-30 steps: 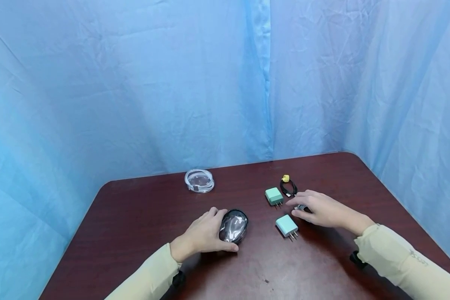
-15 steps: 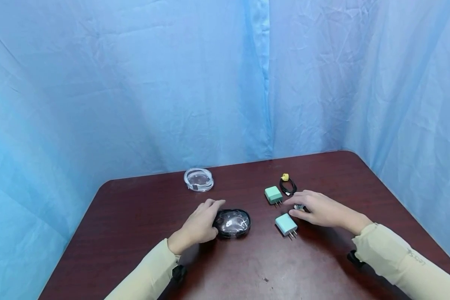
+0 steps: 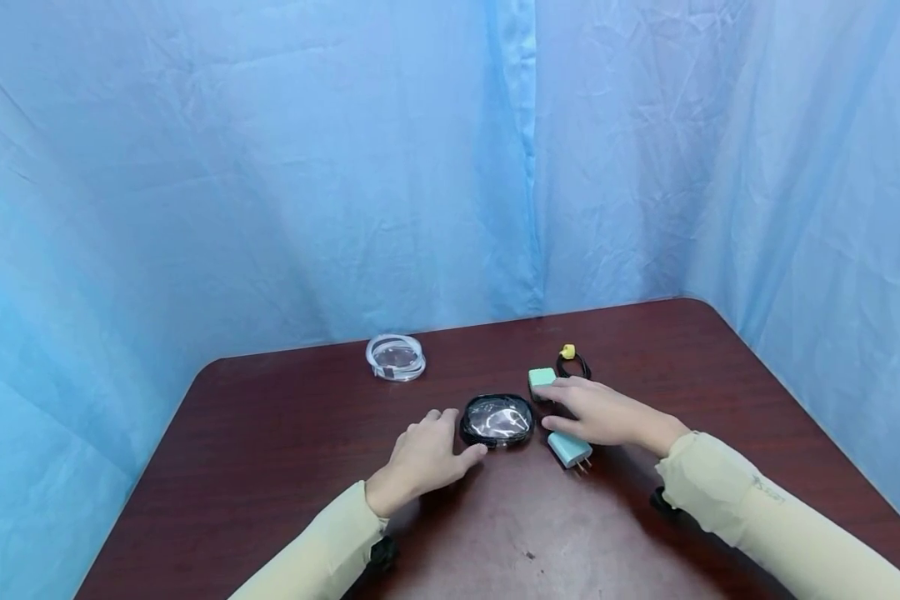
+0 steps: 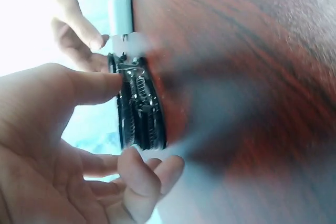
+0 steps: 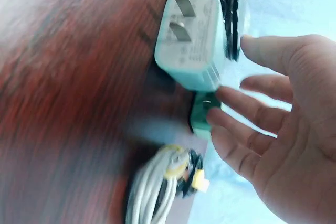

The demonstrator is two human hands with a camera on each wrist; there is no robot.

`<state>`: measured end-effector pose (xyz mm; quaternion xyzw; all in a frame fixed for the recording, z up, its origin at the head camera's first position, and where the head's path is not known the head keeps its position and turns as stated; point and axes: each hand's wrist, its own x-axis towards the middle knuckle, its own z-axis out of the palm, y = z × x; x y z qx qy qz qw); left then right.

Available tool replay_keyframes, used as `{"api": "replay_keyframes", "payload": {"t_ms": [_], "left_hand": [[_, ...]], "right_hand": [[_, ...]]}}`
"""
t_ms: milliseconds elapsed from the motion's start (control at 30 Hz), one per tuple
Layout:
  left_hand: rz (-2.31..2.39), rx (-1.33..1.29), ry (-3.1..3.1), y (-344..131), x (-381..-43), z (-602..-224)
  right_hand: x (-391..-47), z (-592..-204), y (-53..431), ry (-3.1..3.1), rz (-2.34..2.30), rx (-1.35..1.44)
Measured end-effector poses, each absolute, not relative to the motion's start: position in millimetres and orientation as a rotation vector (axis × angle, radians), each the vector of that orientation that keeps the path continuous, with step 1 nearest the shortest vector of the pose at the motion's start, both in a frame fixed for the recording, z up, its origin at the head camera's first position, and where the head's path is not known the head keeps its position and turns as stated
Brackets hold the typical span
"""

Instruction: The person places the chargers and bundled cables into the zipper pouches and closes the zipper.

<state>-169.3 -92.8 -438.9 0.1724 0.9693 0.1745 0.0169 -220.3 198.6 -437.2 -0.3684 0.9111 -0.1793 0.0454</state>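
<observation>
A black coiled cable in clear plastic wrap (image 3: 498,421) lies flat mid-table. At its left edge is my left hand (image 3: 426,454), fingers loosely bent, thumb tip by the near rim; the left wrist view shows the thumb overlapping the coil's side (image 4: 139,103). My right hand (image 3: 596,410) hovers over two mint-green chargers with relaxed, parted fingers and grips nothing. The nearer charger (image 3: 570,450) has its prongs facing the viewer; the farther charger (image 3: 542,378) is partly covered by the fingertips. Under that hand, a pale coiled cable (image 5: 149,195) shows only in the right wrist view.
A clear-white coiled tube or cable (image 3: 395,358) lies near the back edge of the dark red table (image 3: 285,417). Behind the right hand is a thin black cable with a yellow end (image 3: 568,352). Blue curtains (image 3: 345,167) hang around the back and sides.
The wrapped black coil has turned from lengthwise to crosswise and moved right and away, close to the chargers. My left hand followed it. My right hand has shifted left over the chargers.
</observation>
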Motion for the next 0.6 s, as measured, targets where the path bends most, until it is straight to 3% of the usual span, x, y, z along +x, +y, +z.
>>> {"api": "replay_keyframes", "payload": {"t_ms": [600], "left_hand": [[0.84,0.625,2.983,-93,-191,-446]], "right_hand": [[-210,-434,174,2.65,-0.684,-1.09]]}}
